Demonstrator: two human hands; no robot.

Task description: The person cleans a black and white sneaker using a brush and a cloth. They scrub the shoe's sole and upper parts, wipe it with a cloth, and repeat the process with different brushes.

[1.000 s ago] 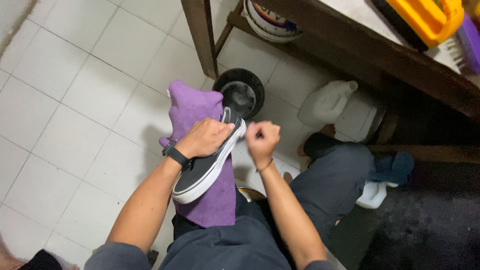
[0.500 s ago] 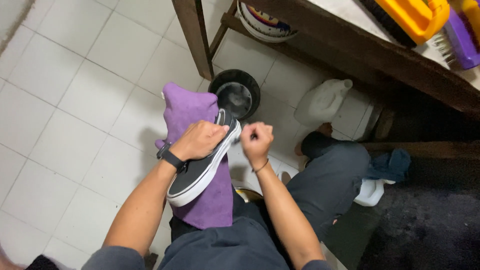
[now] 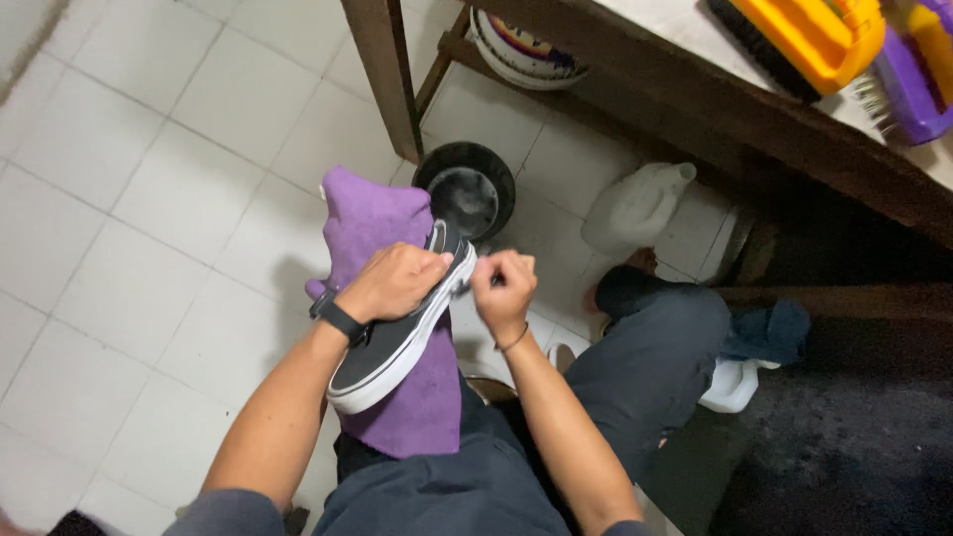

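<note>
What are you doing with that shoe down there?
A person sits over a white tiled floor with a purple cloth on their lap. The left hand holds a dark slip-on shoe with a white sole on the cloth. The right hand is closed in a pinch at the shoe's front end. A round black container and a white jug stand close by.

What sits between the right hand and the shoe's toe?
Nothing visible. The right hand is closed right at the toe edge of the shoe, which the left hand grips over the purple cloth.
</note>
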